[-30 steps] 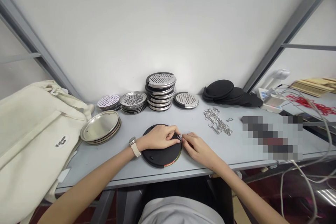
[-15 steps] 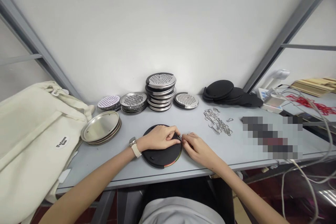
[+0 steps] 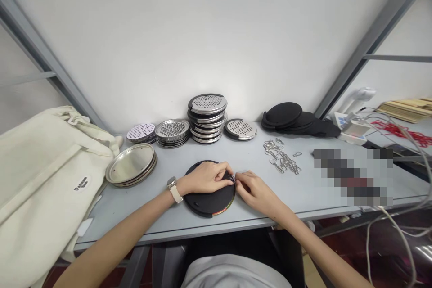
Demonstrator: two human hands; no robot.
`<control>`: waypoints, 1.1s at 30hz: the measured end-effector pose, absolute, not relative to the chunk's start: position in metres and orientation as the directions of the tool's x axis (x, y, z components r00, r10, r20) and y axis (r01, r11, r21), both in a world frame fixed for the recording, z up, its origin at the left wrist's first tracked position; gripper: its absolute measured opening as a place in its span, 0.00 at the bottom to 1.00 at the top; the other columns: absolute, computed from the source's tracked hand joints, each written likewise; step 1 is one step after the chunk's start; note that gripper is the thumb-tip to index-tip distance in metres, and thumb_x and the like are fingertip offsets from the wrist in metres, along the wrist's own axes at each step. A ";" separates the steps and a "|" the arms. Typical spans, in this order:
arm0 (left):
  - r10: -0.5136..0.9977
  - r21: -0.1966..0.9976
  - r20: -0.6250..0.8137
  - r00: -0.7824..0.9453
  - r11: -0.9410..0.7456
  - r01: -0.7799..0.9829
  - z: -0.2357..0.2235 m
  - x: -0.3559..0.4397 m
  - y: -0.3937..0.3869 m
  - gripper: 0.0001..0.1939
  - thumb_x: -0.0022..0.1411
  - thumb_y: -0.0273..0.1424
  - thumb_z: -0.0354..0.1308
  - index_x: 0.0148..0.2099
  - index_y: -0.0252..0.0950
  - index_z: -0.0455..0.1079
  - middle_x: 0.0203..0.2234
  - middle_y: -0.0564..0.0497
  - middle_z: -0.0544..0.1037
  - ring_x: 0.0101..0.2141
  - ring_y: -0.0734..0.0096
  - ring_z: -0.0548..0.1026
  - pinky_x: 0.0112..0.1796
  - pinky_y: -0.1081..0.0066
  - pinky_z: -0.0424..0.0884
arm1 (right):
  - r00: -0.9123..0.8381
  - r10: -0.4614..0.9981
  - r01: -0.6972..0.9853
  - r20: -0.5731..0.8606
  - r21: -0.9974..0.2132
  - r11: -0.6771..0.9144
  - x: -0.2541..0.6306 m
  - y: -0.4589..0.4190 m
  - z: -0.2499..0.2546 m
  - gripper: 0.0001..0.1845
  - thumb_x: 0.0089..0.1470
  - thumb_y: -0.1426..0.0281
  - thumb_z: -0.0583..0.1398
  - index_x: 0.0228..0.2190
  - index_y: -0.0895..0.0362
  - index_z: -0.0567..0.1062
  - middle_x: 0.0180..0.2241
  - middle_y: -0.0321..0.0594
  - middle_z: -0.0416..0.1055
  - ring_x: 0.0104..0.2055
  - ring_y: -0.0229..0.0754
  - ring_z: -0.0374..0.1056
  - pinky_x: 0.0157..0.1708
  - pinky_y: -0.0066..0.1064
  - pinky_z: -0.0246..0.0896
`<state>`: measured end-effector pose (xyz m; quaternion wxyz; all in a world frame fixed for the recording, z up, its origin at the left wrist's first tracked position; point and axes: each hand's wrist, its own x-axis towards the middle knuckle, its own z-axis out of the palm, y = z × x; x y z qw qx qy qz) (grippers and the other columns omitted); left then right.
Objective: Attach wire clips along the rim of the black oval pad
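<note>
A round black disc (image 3: 211, 202) with a thin multicoloured edge lies flat on the grey table (image 3: 158, 220), and several layers seem stacked in it. My left hand (image 3: 204, 177) presses on top of the disc and covers its upper part. A small metal ring (image 3: 231, 177) sits at the disc's right rim, between the fingertips of both hands. My right hand (image 3: 254, 191) comes in from the right, its thumb and fingers pinched on that ring. A pale watch (image 3: 173, 190) is on my left wrist.
Stacks of perforated steel grater discs (image 3: 207, 117) stand behind my hands, with black discs (image 3: 281, 116) and loose metal key clasps (image 3: 280, 157) to the right. Steel plates (image 3: 131, 165) and a cream canvas bag (image 3: 43, 184) are on the left. Cables hang at the right.
My hands stay on the disc and ring with almost no movement. The whole view has shifted slightly.
</note>
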<state>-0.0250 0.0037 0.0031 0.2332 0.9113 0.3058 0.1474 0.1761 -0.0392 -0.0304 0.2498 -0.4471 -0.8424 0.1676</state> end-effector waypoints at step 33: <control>0.630 0.520 0.122 0.767 -0.699 0.491 0.004 -0.025 0.003 0.11 0.63 0.38 0.56 0.44 0.37 0.63 0.20 0.61 0.65 0.22 0.78 0.65 0.27 0.77 0.56 | -0.488 0.825 0.691 0.286 -0.451 0.565 0.176 -0.037 -0.033 0.13 0.60 0.74 0.48 0.24 0.55 0.62 0.22 0.35 0.62 0.27 0.40 0.59 0.31 0.31 0.53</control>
